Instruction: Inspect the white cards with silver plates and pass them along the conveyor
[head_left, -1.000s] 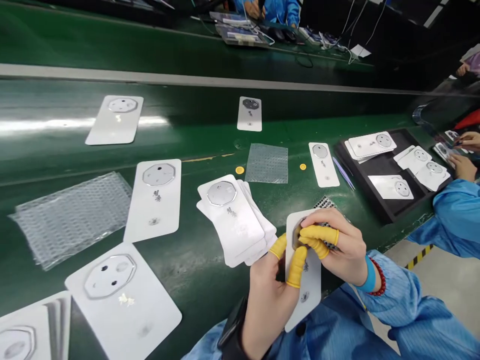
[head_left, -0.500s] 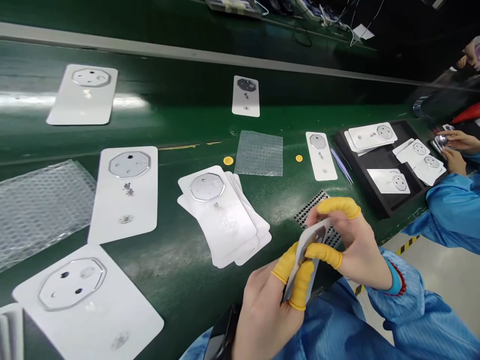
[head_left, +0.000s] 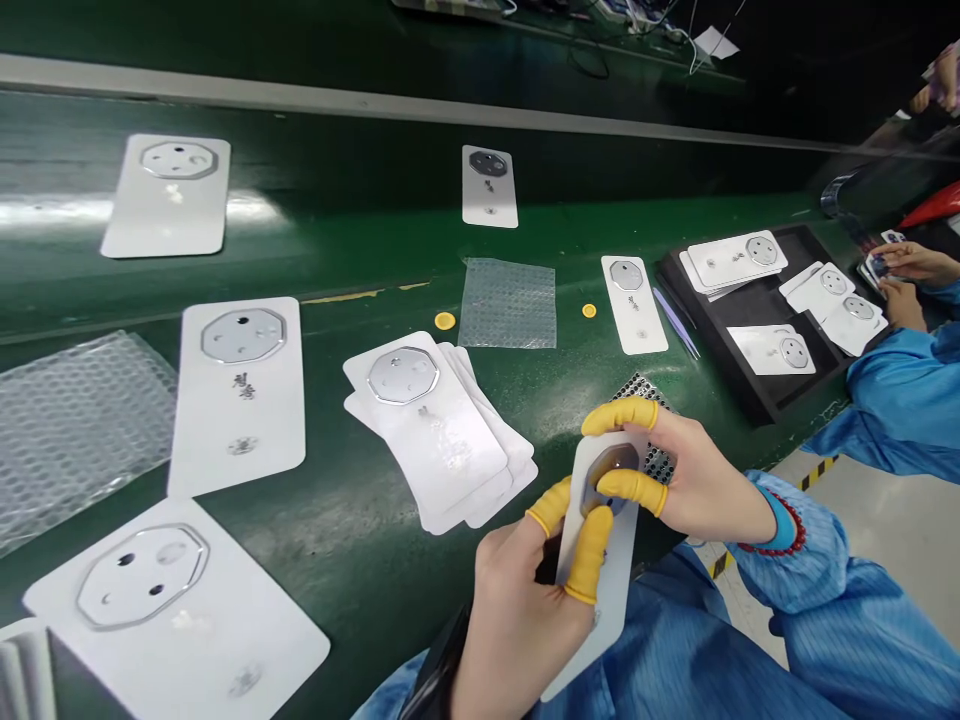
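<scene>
At the near edge of the bench [head_left: 360,560], the left hand [head_left: 525,600] grasps a white panel [head_left: 611,590] by its left side, one digit on the face and another at the edge; this grip appears to steady the part. The right hand [head_left: 697,475] grips the upper end, one digit over the top edge and one on the eight-sided insert [head_left: 611,462]. The panel is tilted, face toward the wearer, presumably to keep the insert in view. Yellow finger covers [head_left: 589,555] sheathe the gripping digits, probably to keep prints off the surface.

Just beyond the right hand, a sheet of black dots [head_left: 637,388] lies partly hidden, likely set within short reach. Left of the hands, a stack of panels [head_left: 442,430] lies face up and fanned, so several edges are accessible. Farther out, bubble wrap [head_left: 510,305] lies flat, its use unclear. Purple tweezers [head_left: 676,322] lie between a single panel [head_left: 636,310] and a black tray [head_left: 754,308], whose dividers seem to separate groups of panels. Past the tray, a co-worker's hands [head_left: 911,270] hold something too small to identify.
</scene>
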